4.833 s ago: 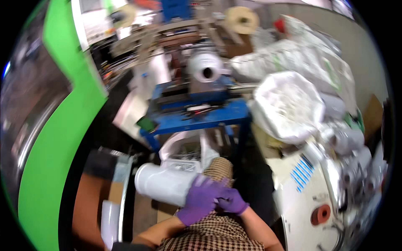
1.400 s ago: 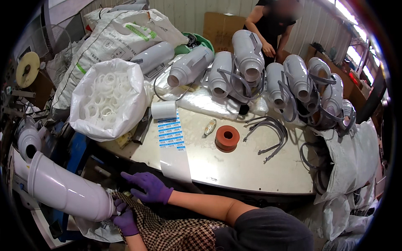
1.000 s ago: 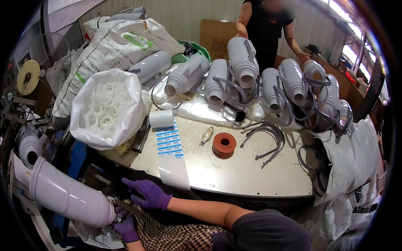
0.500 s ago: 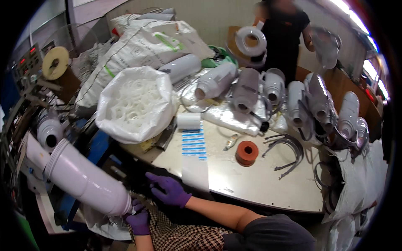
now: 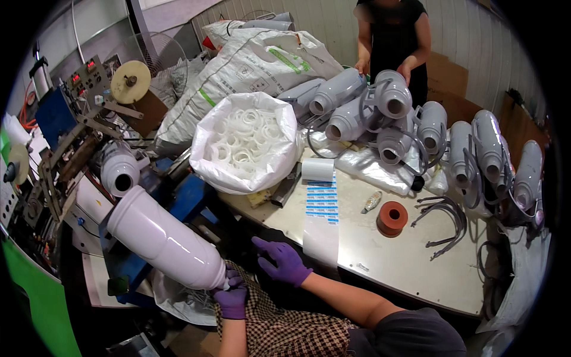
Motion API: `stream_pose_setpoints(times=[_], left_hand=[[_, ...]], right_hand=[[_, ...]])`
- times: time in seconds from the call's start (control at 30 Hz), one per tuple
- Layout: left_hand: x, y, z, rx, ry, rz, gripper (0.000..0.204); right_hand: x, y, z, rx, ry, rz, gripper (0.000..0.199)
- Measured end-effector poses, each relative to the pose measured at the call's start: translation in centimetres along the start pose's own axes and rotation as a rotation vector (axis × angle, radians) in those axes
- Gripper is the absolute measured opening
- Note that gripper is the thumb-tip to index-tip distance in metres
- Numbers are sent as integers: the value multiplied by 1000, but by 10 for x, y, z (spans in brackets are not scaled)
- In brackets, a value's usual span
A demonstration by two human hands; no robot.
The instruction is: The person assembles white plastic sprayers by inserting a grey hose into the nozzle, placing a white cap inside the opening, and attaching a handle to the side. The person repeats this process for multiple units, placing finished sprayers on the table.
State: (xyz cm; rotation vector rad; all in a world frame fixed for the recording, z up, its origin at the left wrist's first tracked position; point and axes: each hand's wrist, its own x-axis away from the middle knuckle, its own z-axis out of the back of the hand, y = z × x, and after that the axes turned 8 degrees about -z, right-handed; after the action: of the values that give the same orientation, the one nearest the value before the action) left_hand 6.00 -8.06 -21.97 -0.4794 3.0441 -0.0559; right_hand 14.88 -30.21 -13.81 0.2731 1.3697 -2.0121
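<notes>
My left hand [image 5: 232, 296], in a purple glove, is closed round the narrow end of a glossy pale lilac-white bottle-shaped plastic casing [image 5: 168, 239]. The casing slants up to the left, its wide rim toward a machine. To its right hovers my right hand [image 5: 284, 262], gloved alike, with fingers apart and nothing in them. A white sack of translucent plastic rings [image 5: 199, 162] stands beyond both hands. Nearest my right hand on the table is a strip of blue-and-white labels [image 5: 321, 237], running down from a white roll [image 5: 317, 170].
A machine [image 5: 65, 149] with a yellowish reel stands at left beside a grey casing [image 5: 119, 172]. The table [image 5: 380, 262] holds a red-brown tape roll [image 5: 392, 218], curved grey handles [image 5: 450, 223] and several grey jugs [image 5: 431, 128]. Across it, a person [image 5: 394, 41] touches the jugs.
The view has swung left, so things sit further right. Across the table, the person has lowered a grey jug onto the others. My left hand keeps its hold; my right stays open.
</notes>
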Motion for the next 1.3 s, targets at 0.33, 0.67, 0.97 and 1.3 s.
stream_pose_setpoints(times=[0.33,0.67,0.97,1.3], left_hand=[[12,-8,-18,1,-1,50,59],[8,-9,-15,-180,105,45,58],[5,6,13,-293,137,127,58],[11,-18,-24,-351,223,66,58]], right_hand=[[1,3,-2,38,-2,58,51],[2,0,-3,56,8,64,43],[1,-3,-5,77,-10,72,40],[3,0,-3,73,-12,68,39]])
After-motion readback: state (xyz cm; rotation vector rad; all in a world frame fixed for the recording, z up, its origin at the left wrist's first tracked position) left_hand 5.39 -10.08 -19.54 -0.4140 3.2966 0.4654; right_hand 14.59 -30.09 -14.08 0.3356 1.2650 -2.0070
